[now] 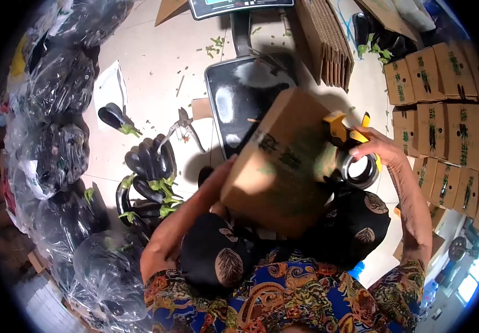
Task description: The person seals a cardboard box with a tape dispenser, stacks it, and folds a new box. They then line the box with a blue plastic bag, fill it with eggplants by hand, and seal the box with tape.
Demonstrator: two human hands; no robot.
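Right hand [379, 146] grasps the yellow-handled tape dispenser [337, 130] at the carton's [272, 172] right side. Left hand [218, 174] meets its left side; fingers hidden, grip undetermined. Carton tilted before the knees [212, 252], long axis slanting away rightward.

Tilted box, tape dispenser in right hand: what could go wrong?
The tilted box might slip if the left hand loses its side. The tape dispenser in the right hand, right by the box, might jolt it. Pruning shears, handles spread beside the eggplants, might nick them if knocked.
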